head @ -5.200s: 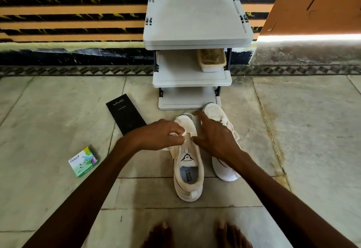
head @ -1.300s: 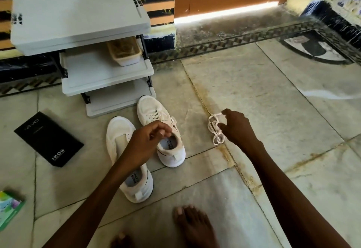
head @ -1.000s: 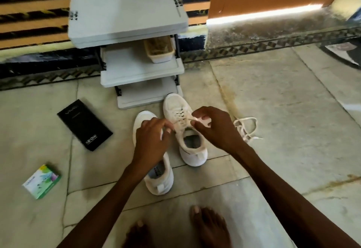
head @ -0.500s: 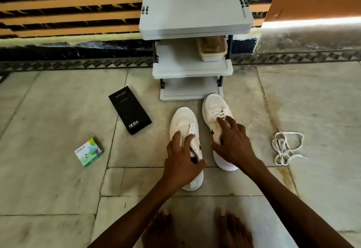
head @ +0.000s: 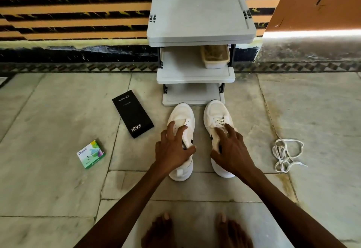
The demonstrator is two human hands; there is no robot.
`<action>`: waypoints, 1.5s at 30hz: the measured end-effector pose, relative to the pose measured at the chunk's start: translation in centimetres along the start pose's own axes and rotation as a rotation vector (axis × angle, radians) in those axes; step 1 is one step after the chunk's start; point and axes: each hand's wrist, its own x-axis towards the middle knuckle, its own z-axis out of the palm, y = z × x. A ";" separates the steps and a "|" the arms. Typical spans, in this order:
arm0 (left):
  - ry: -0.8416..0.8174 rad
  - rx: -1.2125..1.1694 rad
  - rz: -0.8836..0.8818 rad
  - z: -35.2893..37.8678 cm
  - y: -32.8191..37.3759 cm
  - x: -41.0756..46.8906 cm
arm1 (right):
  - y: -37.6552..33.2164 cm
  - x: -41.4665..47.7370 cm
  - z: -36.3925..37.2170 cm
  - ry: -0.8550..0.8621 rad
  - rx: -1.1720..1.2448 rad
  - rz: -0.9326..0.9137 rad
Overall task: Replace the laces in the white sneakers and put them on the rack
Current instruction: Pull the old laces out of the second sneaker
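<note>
Two white sneakers stand side by side on the floor, toes toward the grey rack (head: 195, 73). The left sneaker (head: 182, 114) shows no lace in its eyelets. My left hand (head: 172, 151) grips it from above, fingers spread over the tongue and thumb across the inner side. The right sneaker (head: 215, 113) is laced. My right hand (head: 231, 149) grips it from above, fingertips on the laces and thumb against its inner side. A loose white lace (head: 287, 154) lies tangled on the floor to the right, apart from both hands.
A beige container (head: 214, 57) sits on the rack's middle shelf; the bottom shelf (head: 192, 93) is bare. A black phone box (head: 132, 118) and a small green box (head: 90, 154) lie on the floor to the left. My bare feet (head: 197, 232) are at the bottom edge.
My right hand laid the loose lace on the floor to the right and let go. Both hands came down onto the sneakers, and the left sneaker has slid forward level with the right.
</note>
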 end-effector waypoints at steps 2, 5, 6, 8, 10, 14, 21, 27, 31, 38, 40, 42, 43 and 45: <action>0.021 -0.051 -0.034 -0.2 -0.2 0.6 | -0.2 0.0 0.1 0.015 0.000 -0.004; 0.077 -0.121 -0.092 -0.3 -0.2 1.4 | -0.6 0.0 0.2 0.022 0.004 0.001; 0.090 -0.135 -0.105 -0.2 -0.2 1.5 | -0.7 0.0 0.2 0.021 0.003 0.004; 0.104 -0.155 -0.128 -0.2 0.0 1.8 | -1.0 0.0 0.1 0.022 0.001 0.007; 0.108 -0.174 -0.156 -0.2 0.1 2.0 | -1.2 0.0 0.0 0.020 0.004 0.001; 0.141 -0.189 -0.205 -0.3 0.0 2.1 | -1.4 0.1 0.0 0.014 0.029 -0.008; 0.146 -0.211 -0.202 -1.0 -1.0 3.0 | -1.8 1.2 0.5 0.019 0.057 -0.021; 0.101 -0.211 -0.196 -1.1 -1.1 3.7 | -2.3 1.9 0.4 0.019 0.061 -0.008; 0.064 -0.163 -0.202 -1.5 -1.1 3.6 | -2.2 2.2 0.5 0.027 0.099 -0.023; 0.388 -0.195 0.245 -2.8 1.9 1.7 | 0.7 2.1 -2.0 0.148 0.433 0.044; 0.201 -0.322 0.261 -2.7 3.8 1.7 | 2.0 2.0 -2.5 0.154 0.417 0.075; 0.059 -0.258 0.234 -2.0 5.5 1.8 | 2.9 1.7 -2.8 0.158 0.329 0.126; 0.040 -0.183 0.237 -1.3 6.2 1.8 | 3.1 1.6 -2.8 0.160 0.292 0.142; 0.062 -0.057 0.268 -0.2 6.9 1.8 | 3.0 1.4 -2.7 0.136 0.268 0.148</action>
